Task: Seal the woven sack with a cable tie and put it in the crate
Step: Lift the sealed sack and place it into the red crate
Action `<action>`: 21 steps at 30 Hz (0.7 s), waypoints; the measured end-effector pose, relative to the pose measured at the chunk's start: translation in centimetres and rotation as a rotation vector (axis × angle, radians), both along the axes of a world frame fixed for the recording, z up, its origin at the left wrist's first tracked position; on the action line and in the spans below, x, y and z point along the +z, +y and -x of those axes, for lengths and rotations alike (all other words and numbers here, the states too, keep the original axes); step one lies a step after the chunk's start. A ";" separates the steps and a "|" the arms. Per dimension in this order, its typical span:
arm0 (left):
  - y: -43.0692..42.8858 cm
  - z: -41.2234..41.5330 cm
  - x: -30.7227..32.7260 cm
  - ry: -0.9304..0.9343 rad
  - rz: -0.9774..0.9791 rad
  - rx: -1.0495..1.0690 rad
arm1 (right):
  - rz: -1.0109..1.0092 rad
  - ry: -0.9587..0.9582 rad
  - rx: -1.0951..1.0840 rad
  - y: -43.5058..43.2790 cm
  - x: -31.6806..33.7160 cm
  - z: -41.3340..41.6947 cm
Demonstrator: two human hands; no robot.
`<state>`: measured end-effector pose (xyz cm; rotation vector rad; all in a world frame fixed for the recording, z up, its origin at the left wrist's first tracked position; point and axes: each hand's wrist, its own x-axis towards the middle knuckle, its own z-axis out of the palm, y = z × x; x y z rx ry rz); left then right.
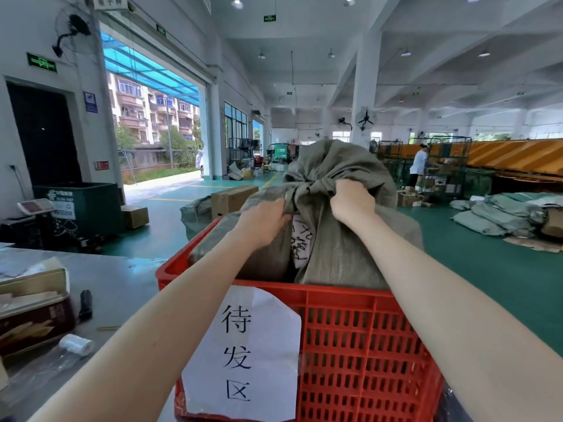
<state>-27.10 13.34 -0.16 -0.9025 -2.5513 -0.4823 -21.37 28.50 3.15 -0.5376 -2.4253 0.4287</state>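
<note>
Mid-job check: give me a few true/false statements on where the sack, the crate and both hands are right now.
1. The woven sack sits inside the red crate. True.
2. Only the left hand touches the sack. False: the right hand also has a grip, at the bunched neck.
3. A paper sign hangs on the crate's near wall. True.
4. The crate is blue. False: it is red.
5. The cable tie shows plainly at the neck. False: no tie is visible; the right hand covers the neck.
</note>
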 end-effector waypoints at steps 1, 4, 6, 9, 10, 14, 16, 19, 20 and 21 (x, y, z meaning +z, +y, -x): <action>0.0 0.4 -1.0 -0.009 0.058 0.012 | -0.016 -0.071 -0.007 0.1 -0.9 0.0; 0.3 1.3 -4.4 -0.068 0.185 0.043 | -0.043 -0.242 -0.019 0.5 -4.4 0.4; 0.3 1.5 -5.9 -0.104 0.203 0.073 | -0.085 -0.345 0.027 0.5 -6.9 0.6; -0.2 1.5 -6.3 -0.180 0.110 0.091 | -0.199 -0.390 0.077 0.4 -9.0 1.1; -0.3 1.4 -6.3 -0.190 0.098 0.094 | -0.199 -0.388 0.079 0.3 -9.1 1.1; -0.5 0.5 -5.6 -0.182 0.122 0.121 | -0.129 -0.421 0.084 0.0 -8.0 0.4; -0.7 0.0 -5.0 -0.161 0.125 0.148 | -0.142 -0.421 0.081 -0.3 -7.4 0.0; -1.4 -1.1 -3.4 -0.190 0.067 0.158 | -0.169 -0.373 0.095 -1.1 -6.1 -0.9; -1.6 -1.2 -2.9 -0.193 0.060 0.150 | -0.170 -0.365 0.106 -1.3 -5.7 -1.1; -2.0 -1.7 -2.2 -0.203 0.051 0.139 | -0.166 -0.360 0.128 -1.7 -5.2 -1.4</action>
